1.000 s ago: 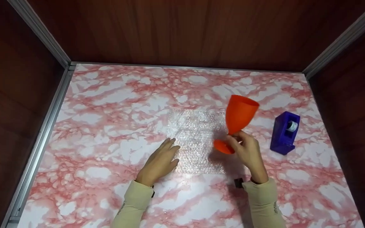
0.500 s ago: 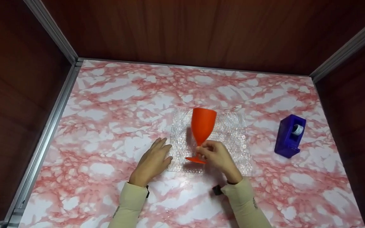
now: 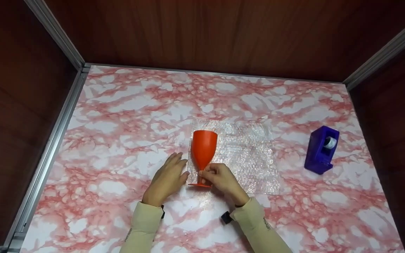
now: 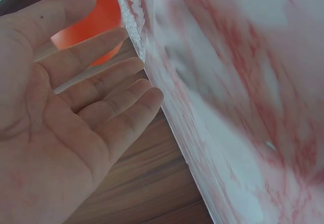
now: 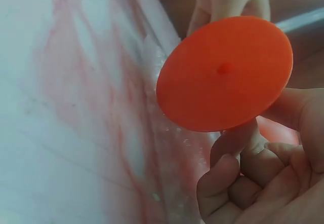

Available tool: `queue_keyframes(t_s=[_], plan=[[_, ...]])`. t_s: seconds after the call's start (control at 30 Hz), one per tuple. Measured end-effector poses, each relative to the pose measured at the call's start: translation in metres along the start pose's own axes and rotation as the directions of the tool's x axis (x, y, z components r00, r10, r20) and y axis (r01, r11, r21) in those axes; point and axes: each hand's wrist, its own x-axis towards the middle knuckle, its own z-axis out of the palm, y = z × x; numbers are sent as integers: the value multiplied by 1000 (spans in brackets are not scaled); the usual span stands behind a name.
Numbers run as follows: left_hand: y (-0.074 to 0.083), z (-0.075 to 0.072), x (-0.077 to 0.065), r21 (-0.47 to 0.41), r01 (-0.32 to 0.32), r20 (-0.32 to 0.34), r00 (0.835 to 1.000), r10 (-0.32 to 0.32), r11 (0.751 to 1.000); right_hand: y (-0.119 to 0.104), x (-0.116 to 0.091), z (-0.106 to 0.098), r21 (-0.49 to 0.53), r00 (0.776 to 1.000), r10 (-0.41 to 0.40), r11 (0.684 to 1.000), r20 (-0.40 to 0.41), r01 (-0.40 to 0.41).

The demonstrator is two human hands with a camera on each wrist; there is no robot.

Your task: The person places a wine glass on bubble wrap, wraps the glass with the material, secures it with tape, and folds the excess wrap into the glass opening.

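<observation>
An orange plastic goblet lies over the left part of a clear bubble wrap sheet, its bowl toward the back and its foot toward the person. My right hand pinches its stem between thumb and fingers. In the right wrist view the goblet's round foot faces the camera and covers part of the fingers. Beside the sheet's left edge is my left hand, its fingers spread and holding nothing. The left wrist view shows that palm with the orange bowl behind the fingers.
A purple tape dispenser with a roll of tape stands on the right side of the pink-and-white marbled table. Dark wood panels with metal edging enclose the back and sides.
My right hand has carried the goblet leftward across the bubble wrap and lowered it, turning it from tilted right to nearly straight. My left hand has hardly moved.
</observation>
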Motion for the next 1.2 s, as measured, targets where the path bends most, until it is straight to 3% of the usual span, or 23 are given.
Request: queue_keyframes(t_s=[0.2, 0.4, 0.5, 0.63, 0.8, 1.03, 1.2], plan=[[0, 0, 4, -6, 34, -6, 999, -35, 999, -22, -10, 3, -51, 999, -33, 998, 4, 33], [3, -2, 19, -123, 119, 61, 992, -112, 985, 2, 1, -2, -129, 998, -55, 990, -16, 52], [4, -3, 30, -233, 155, 84, 987, -139, 960, 7, 3, -3, -156, 998, -60, 986, -32, 54], [1, 1, 44, -367, 212, 94, 977, -190, 906, 7, 4, -2, -188, 996, -80, 979, -25, 74], [0, 6, 57, -464, 254, 103, 967, -233, 849, 7, 5, -2, -210, 997, -81, 975, -20, 75], [4, 11, 64, -494, 270, 50, 958, -284, 826, 7, 6, -3, -274, 993, -113, 956, -20, 103], [8, 13, 66, -546, 260, 19, 954, -299, 796, 7, 5, -7, -324, 992, -117, 941, -49, 95]])
